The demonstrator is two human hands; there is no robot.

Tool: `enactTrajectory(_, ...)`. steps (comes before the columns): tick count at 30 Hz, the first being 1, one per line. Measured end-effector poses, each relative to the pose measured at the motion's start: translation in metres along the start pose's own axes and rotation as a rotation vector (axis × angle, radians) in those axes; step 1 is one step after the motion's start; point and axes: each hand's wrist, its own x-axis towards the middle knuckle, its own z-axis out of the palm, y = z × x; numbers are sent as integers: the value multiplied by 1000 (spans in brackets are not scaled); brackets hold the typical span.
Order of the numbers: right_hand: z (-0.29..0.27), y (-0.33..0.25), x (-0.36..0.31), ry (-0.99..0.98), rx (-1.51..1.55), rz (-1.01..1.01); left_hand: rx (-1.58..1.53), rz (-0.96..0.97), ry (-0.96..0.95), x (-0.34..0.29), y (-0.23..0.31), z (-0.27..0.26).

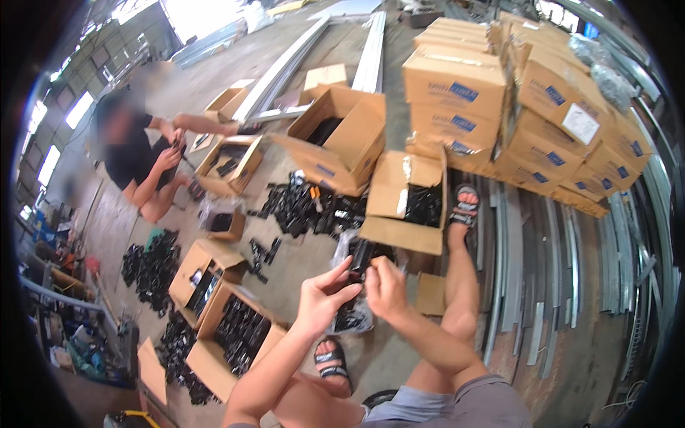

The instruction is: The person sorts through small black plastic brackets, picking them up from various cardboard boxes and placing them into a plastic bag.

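Both my hands meet in front of me around a small black part [362, 255], long and narrow, probably plastic. Thumb and fingers of my left hand [330, 294] pinch it from the left. On the other side the fingers of my right hand [387, 287] are closed at its right edge; what exactly they grip is partly hidden. Below the hands a clear plastic bag [360, 322] lies with black pieces in it. Just beyond stands an open cardboard box [401, 234] holding similar black parts.
A loose heap of black parts [303, 207] covers the floor ahead. Another open carton [228, 349] full of them stands at left. Stacked cartons [457, 78] and long metal profiles [517, 285] fill the right. A co-worker [139, 150] sits at far left, handling something small.
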Motion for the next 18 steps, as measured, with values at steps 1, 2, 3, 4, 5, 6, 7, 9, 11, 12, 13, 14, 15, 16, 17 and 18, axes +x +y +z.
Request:
enactTrajectory(1, 1, -4, 1, -6, -5, -4, -16, -8, -4, -3, 1, -2)
enactTrajectory(2, 1, -2, 0, -40, 10, 15, -32, -14, -11, -3, 0, -3)
enactTrajectory(3, 2, 0, -2, -71, 25, 36, -47, -21, -21, -4, -1, -5)
enactTrajectory(4, 2, 1, -1, -84, 68, 94, -65, -18, -31, -4, 0, -5)
enactTrajectory(5, 1, 0, -1, -91, 134, 161, -71, -42, -22, -4, 0, -4)
enactTrajectory(6, -1, -1, -2, -96, 200, 228, -76, -67, -15, -4, -1, -3)
enactTrajectory(7, -2, -2, -1, -100, 267, 287, -80, -83, -7, -4, 0, -4)
enactTrajectory(9, -4, 0, 0, -66, 241, 276, -189, -138, -14, -3, -1, -8)
enactTrajectory(11, -4, -3, 4, -43, 242, 323, -354, -203, -4, -2, 6, -12)
enactTrajectory(12, -2, 2, 3, -49, 219, 338, -431, -191, -26, -1, 4, -15)
enactTrajectory(13, -2, 5, 4, -54, 185, 333, -494, -207, -39, -2, 8, -18)
enactTrajectory(14, -1, 7, 4, -54, 193, 357, -559, -222, -51, -2, 13, -20)
enactTrajectory(15, 1, 10, 3, -57, 201, 382, -626, -236, -61, -3, 16, -23)
enactTrajectory(16, 6, 11, 3, -61, 212, 399, -656, -189, -110, -5, 13, -31)
enactTrajectory(17, 9, 11, 4, -76, 212, 416, -694, -169, -136, -7, 17, -36)
enactTrajectory(18, 13, 14, 3, -93, 206, 415, -733, -149, -160, -10, 20, -43)
